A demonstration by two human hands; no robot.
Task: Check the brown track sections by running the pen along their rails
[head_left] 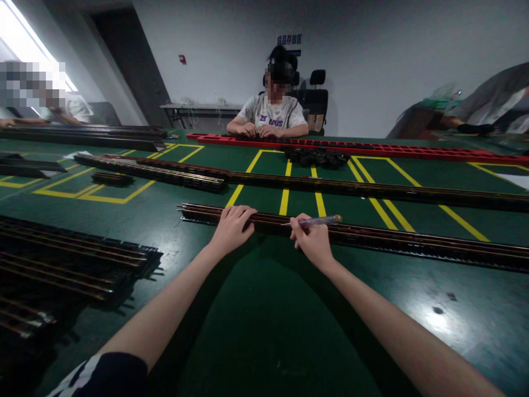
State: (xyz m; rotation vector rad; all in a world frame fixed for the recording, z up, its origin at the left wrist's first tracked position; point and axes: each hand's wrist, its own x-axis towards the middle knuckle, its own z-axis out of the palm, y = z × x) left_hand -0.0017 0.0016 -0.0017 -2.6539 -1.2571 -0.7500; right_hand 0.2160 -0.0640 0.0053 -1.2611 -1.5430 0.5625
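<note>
A long dark rail (397, 241) with copper-coloured rods along it lies across the green table in front of me. My left hand (234, 227) rests on the rail near its left end, fingers bent over it and the thumb on the near side. In my right hand (311, 237) is a slim screwdriver-like tool (320, 220), held like a pen between thumb and fingers. The tool's thin tip points left, at the rail between my two hands; whether it touches is too small to tell.
Behind lies another long dark rail (372, 190), with small black parts (316, 158) and a red slotted rack (413, 151) beyond. Stacked rails (74, 256) cover the left side. A person (270, 116) sits opposite, hands at the rack. Others are at both sides.
</note>
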